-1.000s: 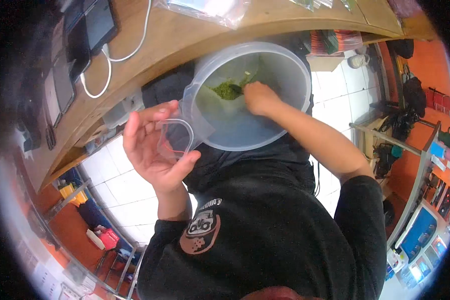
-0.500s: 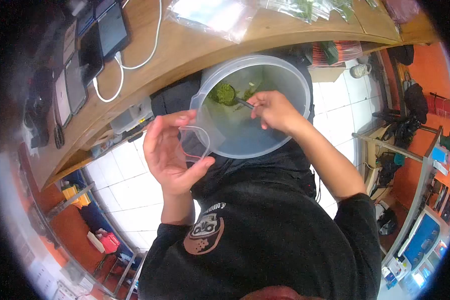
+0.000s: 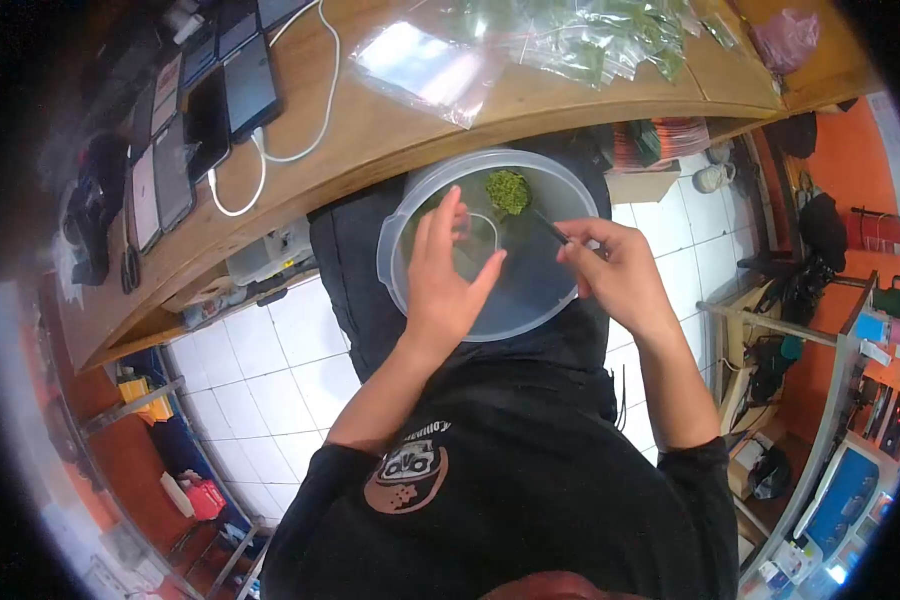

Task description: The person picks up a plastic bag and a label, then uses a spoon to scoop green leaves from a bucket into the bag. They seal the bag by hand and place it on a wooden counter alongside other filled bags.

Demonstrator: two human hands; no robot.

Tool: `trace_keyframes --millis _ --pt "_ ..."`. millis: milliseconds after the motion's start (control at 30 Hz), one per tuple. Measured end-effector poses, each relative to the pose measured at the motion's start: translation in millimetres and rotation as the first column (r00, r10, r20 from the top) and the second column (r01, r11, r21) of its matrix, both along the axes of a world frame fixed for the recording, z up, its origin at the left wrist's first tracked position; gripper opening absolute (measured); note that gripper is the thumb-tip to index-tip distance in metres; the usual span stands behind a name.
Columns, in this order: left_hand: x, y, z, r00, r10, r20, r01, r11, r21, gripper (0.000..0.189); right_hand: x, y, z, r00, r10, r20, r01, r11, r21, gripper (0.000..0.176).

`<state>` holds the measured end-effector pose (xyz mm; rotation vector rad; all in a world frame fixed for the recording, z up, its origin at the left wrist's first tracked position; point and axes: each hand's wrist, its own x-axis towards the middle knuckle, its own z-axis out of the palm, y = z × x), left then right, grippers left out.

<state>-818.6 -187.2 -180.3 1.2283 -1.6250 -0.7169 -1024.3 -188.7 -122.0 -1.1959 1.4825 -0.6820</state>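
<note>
Left hand [image 3: 442, 295] grasps a likely flimsy pouch [image 3: 478, 250], right hand [image 3: 618, 268] a scoop handle [image 3: 551, 229] best kept level beneath loose powder [image 3: 508, 192], over the tub [image 3: 385, 258].

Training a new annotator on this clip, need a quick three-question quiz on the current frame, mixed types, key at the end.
1. Multiple choice: what is in the right hand?
a) a shoe
b) a dark-handled spoon loaded with green material
c) a pair of scissors
2. True or false: the left hand is holding a phone.
3. Fill in the blank: a white ____ loops beside the phones on the wooden table.

Key: 1. b. 2. False; it holds a clear plastic bag. 3. cable.
</note>
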Motion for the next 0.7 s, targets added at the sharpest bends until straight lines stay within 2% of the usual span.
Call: trace_keyframes --millis 67,233,333,500,600,667,700 --pt "-6 -4 0 0.997 0.067 0.033 -0.071 0.986 0.148 0.08 -2 3 0 0.999 -0.033 0.033 0.034 0.999 -0.011 0.027" --pt "-10 -13 -2 0.996 0.082 0.03 -0.085 0.987 0.135 0.081 -2 7 -9 1.0 -0.026 -0.008 0.025 0.989 -0.145 0.026" --pt "-11 -15 -7 0.997 0.077 0.017 -0.078 0.988 0.13 0.081 -2 8 -10 0.999 0.017 -0.03 -0.022 0.982 -0.185 0.027" --pt "-14 -16 -13 0.996 0.084 0.013 -0.085 0.987 0.139 0.08 -4 11 -9 1.0 -0.007 -0.008 0.005 0.979 -0.203 0.028" --pt "-14 -16 -15 0.997 0.075 0.008 -0.075 0.991 0.111 0.079 -6 13 -7 0.998 -0.053 0.016 0.055 0.985 -0.163 0.028" --pt "-11 -14 -19 0.998 0.058 0.039 -0.054 0.995 -0.085 0.077 -6 18 -8 0.996 -0.089 0.032 0.092 0.987 -0.135 0.028" --pt "-9 -12 -20 0.997 0.061 0.039 -0.057 0.994 -0.09 0.077 -5 22 -13 0.994 -0.089 0.058 0.096 0.987 -0.126 0.028"
